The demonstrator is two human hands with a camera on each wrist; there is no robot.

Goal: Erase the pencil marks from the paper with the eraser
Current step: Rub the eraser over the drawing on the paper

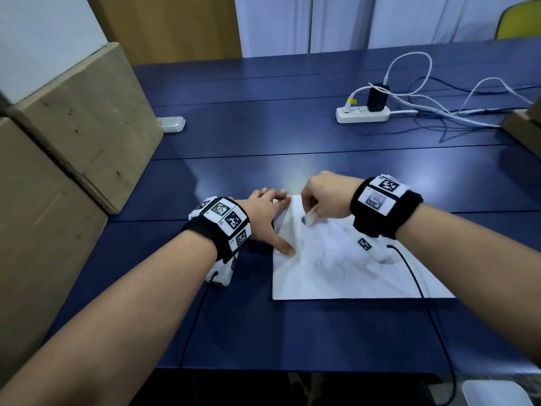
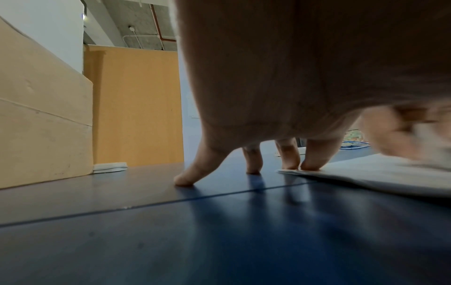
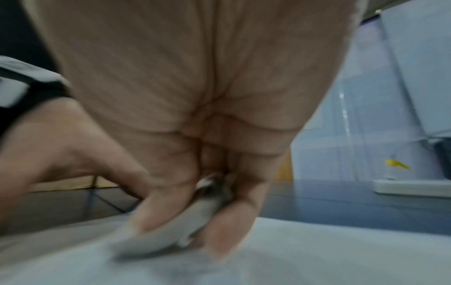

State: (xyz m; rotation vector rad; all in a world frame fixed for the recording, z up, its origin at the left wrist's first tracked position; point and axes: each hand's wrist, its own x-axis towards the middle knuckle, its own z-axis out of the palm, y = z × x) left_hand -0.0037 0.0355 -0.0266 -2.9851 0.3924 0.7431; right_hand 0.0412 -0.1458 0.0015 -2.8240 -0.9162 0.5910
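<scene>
Paper: a white sheet (image 1: pixel 336 276) lies flat on the blue table (image 1: pixel 263 136), near the table's front edge, with faint grey pencil marks (image 1: pixel 330 259) smudged across its middle and right part.
Eraser: a small pale block with a dark, dirtied tip (image 1: pixel 308 218), pressed onto the paper close to the sheet's far left corner; the right wrist view shows it blurred (image 3: pixel 195 219).
Right hand: it (image 1: pixel 328 197) pinches the eraser between thumb and curled fingers (image 3: pixel 234 221), hovering over the far part of the paper with the eraser's end on the sheet.
Left hand: spread and relaxed (image 1: pixel 263 218), grasping nothing; its thumb presses on the paper's left edge, and in the left wrist view two fingertips (image 2: pixel 310 165) press on the sheet's far corner while the others stand on the bare table beside the paper.
Wrist bands: a black band with square black-and-white markers sits on each wrist, left (image 1: pixel 225 221) and right (image 1: pixel 383 197).
Power strip: a white strip (image 1: pixel 363 114) with a black charger and white cables plugged in lies well beyond the paper, to its far right.
Cardboard boxes: stacked brown boxes (image 1: pixel 73 127) stand left of the paper, at the table's left side.
</scene>
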